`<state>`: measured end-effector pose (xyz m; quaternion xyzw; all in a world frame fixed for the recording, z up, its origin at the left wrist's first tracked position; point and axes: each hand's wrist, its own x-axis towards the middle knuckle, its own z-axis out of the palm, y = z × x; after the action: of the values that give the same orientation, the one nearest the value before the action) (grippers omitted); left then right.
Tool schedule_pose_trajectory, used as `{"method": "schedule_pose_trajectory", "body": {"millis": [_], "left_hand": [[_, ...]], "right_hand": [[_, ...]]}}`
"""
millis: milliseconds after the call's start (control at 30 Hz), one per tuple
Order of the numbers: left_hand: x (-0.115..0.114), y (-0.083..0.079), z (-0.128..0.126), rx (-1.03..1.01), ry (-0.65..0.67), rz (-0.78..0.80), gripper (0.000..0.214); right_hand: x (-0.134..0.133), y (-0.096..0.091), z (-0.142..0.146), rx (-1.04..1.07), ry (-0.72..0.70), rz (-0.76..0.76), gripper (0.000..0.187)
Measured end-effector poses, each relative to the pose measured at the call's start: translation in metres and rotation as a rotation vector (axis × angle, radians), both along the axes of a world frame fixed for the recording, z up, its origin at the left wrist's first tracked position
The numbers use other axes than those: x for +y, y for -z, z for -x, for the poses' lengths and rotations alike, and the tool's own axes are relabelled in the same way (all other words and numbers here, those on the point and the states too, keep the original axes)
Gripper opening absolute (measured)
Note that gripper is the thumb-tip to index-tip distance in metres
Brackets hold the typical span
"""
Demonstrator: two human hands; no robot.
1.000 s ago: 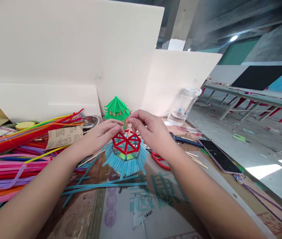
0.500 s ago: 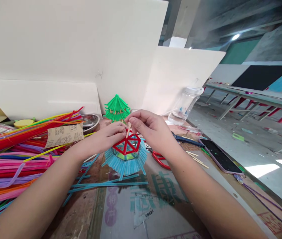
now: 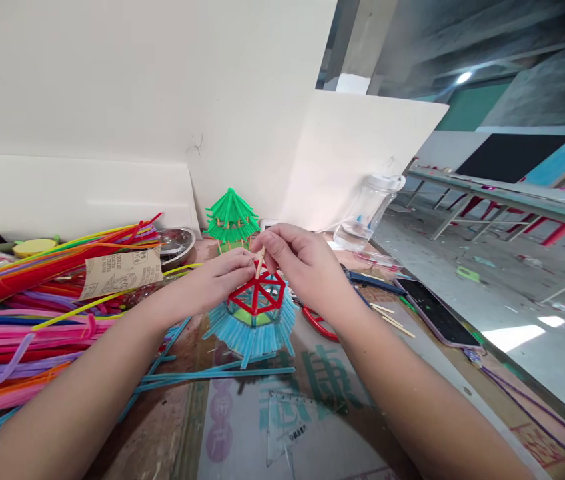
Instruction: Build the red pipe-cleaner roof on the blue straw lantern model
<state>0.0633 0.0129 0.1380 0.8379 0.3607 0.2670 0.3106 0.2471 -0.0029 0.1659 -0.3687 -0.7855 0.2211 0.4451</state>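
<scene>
My right hand (image 3: 295, 257) pinches a short wooden stick (image 3: 261, 261) between thumb and forefinger, held almost upright. Under it stands a pipe-cleaner model with a red hexagonal spoked frame (image 3: 255, 300) on top and a flared light-blue skirt (image 3: 245, 343) around its base. My left hand (image 3: 230, 273) is closed at the frame's far left edge, its fingertips next to the stick's lower end. What those fingertips grip is hidden. Just behind my hands is a small green pipe-cleaner roof (image 3: 232, 217) on little wooden posts.
Bundles of coloured pipe cleaners (image 3: 27, 327) lie at left, near a metal bowl (image 3: 176, 245). Loose blue stems (image 3: 217, 375) and a clear set square (image 3: 287, 427) lie in front. Red-handled scissors (image 3: 318, 325), wooden sticks (image 3: 395, 323), a phone (image 3: 437, 313) and a water bottle (image 3: 367, 213) are at right.
The view has shifted slightly. The wooden stick stands a little more upright over the red frame, still in my right hand. My left hand keeps almost the same place.
</scene>
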Motion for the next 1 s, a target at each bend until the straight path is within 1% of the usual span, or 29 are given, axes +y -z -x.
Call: {"method": "schedule_pose_trajectory", "body": {"millis": [167, 333, 700, 867, 1000], "left_hand": [[-0.0051, -0.0036, -0.003, 0.03, -0.035, -0.06, 0.037], [-0.0069, -0.0056, -0.0028, 0.033, -0.041, -0.048, 0.037], [-0.006, -0.0045, -0.0025, 0.034, -0.035, -0.044, 0.036], [-0.0045, -0.0037, -0.0025, 0.017, -0.009, -0.047, 0.032], [-0.0022, 0.0007, -0.0006, 0.023, -0.025, -0.05, 0.033]], "right_hand": [[-0.0008, 0.0003, 0.0004, -0.041, 0.004, -0.035, 0.032], [-0.0016, 0.0003, -0.0002, -0.057, 0.01, -0.049, 0.032], [-0.0035, -0.0023, -0.0008, -0.113, 0.004, -0.12, 0.032], [-0.0023, 0.0023, -0.0021, -0.143, 0.054, -0.201, 0.024], [-0.0011, 0.0059, -0.001, -0.163, 0.048, -0.302, 0.027]]}}
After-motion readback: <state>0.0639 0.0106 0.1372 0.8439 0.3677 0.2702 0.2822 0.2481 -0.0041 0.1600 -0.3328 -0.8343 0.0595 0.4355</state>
